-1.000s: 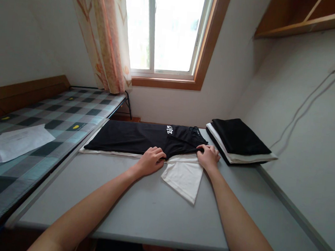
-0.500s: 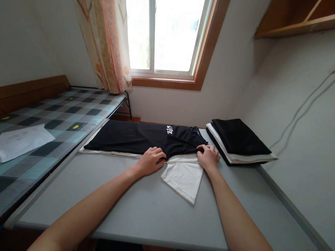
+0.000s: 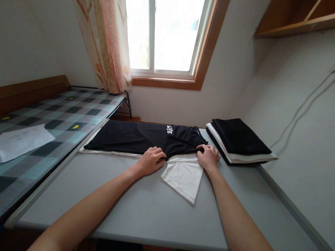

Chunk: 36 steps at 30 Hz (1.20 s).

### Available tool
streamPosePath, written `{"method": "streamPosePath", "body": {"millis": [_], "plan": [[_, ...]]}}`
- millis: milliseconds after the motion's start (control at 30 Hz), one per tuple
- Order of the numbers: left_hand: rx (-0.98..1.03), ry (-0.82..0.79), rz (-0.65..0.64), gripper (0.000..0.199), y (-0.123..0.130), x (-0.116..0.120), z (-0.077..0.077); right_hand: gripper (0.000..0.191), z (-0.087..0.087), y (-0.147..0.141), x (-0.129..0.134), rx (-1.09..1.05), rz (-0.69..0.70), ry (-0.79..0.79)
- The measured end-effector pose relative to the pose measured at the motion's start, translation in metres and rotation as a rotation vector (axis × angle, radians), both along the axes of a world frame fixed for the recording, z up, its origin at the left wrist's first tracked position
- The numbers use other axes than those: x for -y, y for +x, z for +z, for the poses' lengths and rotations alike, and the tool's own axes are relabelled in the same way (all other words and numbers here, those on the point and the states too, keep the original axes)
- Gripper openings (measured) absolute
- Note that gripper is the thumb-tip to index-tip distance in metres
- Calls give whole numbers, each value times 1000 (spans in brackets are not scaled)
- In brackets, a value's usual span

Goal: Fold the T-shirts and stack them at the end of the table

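Observation:
Black pants (image 3: 131, 136) with white "LIFE" lettering lie folded lengthwise on the grey table (image 3: 136, 208), their drawstring waistband to the right. Beneath them is a white T-shirt (image 3: 184, 178); its sleeve sticks out toward me, and a thin strip shows along the near edge. My left hand (image 3: 152, 160) is closed at the near edge of the pants, around the crotch, its fingertips partly hidden. With thumb and fingers, my right hand (image 3: 208, 157) pinches the near corner of the waistband, just above the sleeve.
A stack of folded black and white clothes (image 3: 239, 141) sits at the table's back right, against the wall. To the left is a bed with a checked cover (image 3: 48, 109) and papers (image 3: 22, 142) on it. A wooden shelf (image 3: 307, 28) hangs above right, near a plugged-in cord (image 3: 302, 106).

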<state>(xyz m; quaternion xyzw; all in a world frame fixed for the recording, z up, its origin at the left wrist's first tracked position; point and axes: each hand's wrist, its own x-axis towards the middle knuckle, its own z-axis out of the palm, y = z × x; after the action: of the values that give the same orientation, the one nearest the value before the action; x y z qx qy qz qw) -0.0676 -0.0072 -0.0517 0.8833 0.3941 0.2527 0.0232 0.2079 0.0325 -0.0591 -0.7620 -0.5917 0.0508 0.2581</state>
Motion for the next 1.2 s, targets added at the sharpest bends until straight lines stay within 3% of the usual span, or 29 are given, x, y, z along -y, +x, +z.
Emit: {"method": "streamPosePath", "body": {"millis": [1200], "plan": [[15,-9,-11,14,0,-1,-1,27,1,-1,1,18,-3,-1]]}}
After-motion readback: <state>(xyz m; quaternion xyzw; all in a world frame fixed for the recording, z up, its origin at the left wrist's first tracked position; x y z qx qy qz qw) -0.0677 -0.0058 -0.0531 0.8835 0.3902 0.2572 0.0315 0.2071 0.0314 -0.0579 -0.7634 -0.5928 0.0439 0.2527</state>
